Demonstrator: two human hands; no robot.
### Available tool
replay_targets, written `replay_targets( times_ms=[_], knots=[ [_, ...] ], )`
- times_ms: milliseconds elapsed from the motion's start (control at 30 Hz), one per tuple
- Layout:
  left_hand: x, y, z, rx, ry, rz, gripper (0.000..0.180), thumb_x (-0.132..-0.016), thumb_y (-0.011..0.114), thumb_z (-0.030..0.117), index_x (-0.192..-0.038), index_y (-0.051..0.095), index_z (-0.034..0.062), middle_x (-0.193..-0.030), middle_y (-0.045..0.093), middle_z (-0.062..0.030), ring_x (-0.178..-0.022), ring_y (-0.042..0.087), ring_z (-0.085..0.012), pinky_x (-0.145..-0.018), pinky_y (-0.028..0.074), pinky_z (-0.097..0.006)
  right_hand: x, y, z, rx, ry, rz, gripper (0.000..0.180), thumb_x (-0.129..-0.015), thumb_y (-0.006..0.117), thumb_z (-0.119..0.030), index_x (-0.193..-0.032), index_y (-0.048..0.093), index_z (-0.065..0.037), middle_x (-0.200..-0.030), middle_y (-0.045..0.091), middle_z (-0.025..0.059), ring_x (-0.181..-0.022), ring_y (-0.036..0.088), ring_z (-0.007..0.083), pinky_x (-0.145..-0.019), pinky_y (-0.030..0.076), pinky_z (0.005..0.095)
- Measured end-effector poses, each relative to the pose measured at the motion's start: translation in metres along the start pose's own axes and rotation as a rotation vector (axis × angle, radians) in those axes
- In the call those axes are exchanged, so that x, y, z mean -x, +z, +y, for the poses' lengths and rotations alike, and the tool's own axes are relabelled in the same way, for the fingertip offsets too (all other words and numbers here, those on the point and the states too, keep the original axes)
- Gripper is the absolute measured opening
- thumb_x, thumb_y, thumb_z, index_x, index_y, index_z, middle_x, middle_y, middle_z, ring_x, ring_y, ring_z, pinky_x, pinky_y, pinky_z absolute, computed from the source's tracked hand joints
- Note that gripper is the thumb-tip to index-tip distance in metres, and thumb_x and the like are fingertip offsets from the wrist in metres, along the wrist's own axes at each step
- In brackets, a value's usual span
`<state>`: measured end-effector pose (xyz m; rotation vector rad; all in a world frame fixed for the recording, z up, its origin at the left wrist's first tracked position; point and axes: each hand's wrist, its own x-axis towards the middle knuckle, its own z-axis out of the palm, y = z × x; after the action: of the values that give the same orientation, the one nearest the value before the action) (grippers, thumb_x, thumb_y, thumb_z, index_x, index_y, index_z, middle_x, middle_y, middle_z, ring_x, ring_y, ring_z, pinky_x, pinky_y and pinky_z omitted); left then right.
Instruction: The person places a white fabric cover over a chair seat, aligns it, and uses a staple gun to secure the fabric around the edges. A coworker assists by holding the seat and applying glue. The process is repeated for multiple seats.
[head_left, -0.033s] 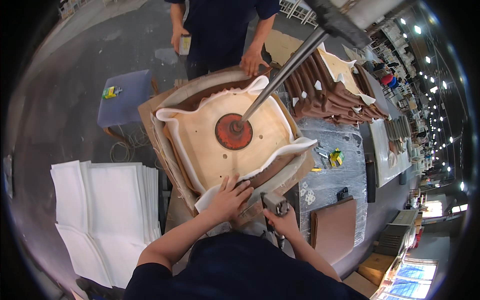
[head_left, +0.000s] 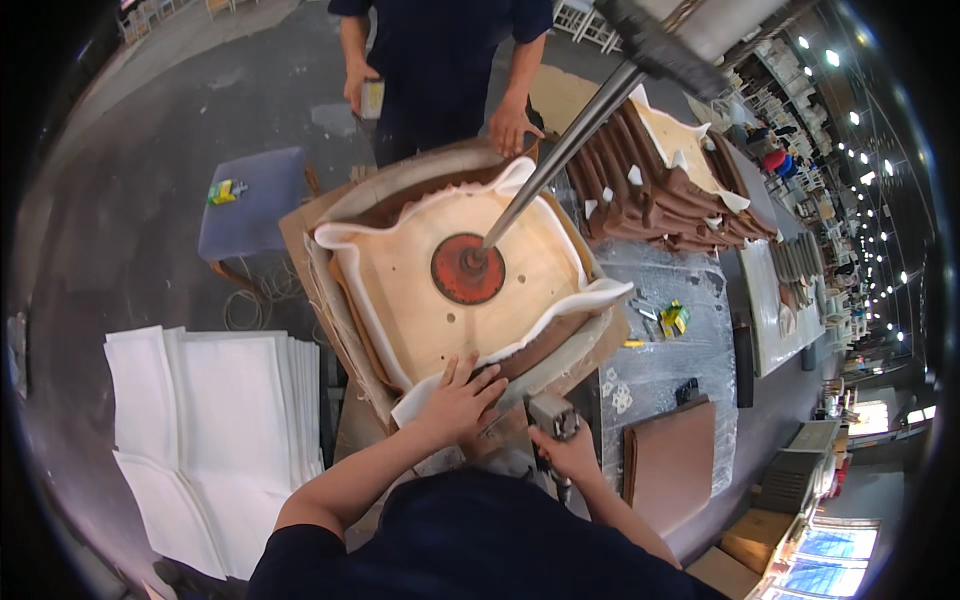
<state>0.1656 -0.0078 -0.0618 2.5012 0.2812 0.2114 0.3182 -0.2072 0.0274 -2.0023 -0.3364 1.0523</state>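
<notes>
A square wooden seat board (head_left: 400, 270) lies face down in a box-like frame (head_left: 585, 365). White padding (head_left: 592, 297) and brown cover material (head_left: 545, 342) stick up around its edges. A slanted metal rod (head_left: 565, 155) meets a round red disc (head_left: 468, 268) on the board's middle. My left hand (head_left: 455, 402) is open, its fingers spread over the padding and cover at the near edge. To its right, my right hand (head_left: 570, 452) is closed round a staple gun (head_left: 553, 415), held just off the frame's near side; the gun's lower part is partly hidden.
Across the frame, a co-worker's hand (head_left: 513, 125) rests at the far rim; the other holds a staple gun (head_left: 372, 98). White padding sheets (head_left: 220, 400) are stacked at left, near a blue stool (head_left: 250, 205). Right are covered seats (head_left: 640, 180), a plastic-covered table (head_left: 655, 370) and brown sheets (head_left: 672, 460).
</notes>
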Motion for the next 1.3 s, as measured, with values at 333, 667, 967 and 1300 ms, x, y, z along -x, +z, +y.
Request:
replay_targets(
  times_ms=[333,667,967,1300],
  knots=[
    [-0.024,-0.048,0.016,0.299,-0.180,-0.377,0.071,-0.109,0.061,0.052,-0.165,0.053,0.0097,-0.164,0.060,-0.0138,-0.161,0.040,-0.0440,-0.136,0.016,-0.067,0.028,-0.010,0.054,-0.189,-0.133,-0.011,0.064,-0.093,0.089,-0.007,-0.150,0.062,0.001,-0.092,0.075,0.0042,-0.068,0.068,0.0121,-0.061,0.055,0.0306],
    [0.063,-0.065,-0.021,0.175,-0.914,0.662,0.059,-0.096,0.078,0.025,-0.151,0.064,0.0081,-0.158,0.056,-0.0307,-0.149,0.053,-0.0462,-0.124,0.046,-0.050,0.046,-0.075,0.117,-0.208,-0.151,-0.003,0.068,-0.090,0.091,-0.006,-0.150,0.062,0.003,-0.097,0.076,0.0072,-0.069,0.069,0.0132,-0.061,0.056,0.0311],
    [0.047,-0.032,0.031,0.305,-1.029,0.589,0.088,-0.097,0.077,0.026,-0.173,0.034,0.0106,-0.157,0.050,-0.0350,-0.143,0.055,-0.0534,-0.119,0.050,-0.055,0.073,-0.129,0.186,0.168,-0.117,0.131,0.057,-0.087,0.098,-0.025,-0.133,0.075,0.001,-0.106,0.080,0.0129,-0.088,0.074,0.0181,-0.076,0.060,0.0360],
    [0.067,-0.009,0.065,0.253,-0.545,0.185,0.055,-0.102,0.073,0.023,-0.153,0.060,0.0077,-0.153,0.055,-0.0296,-0.128,0.067,-0.0492,-0.108,0.056,-0.053,0.121,-0.085,0.129,-0.088,-0.061,-0.032,0.072,-0.087,0.093,-0.006,-0.151,0.062,0.004,-0.118,0.078,0.0127,-0.102,0.074,0.0177,-0.088,0.059,0.0339]
  ],
)
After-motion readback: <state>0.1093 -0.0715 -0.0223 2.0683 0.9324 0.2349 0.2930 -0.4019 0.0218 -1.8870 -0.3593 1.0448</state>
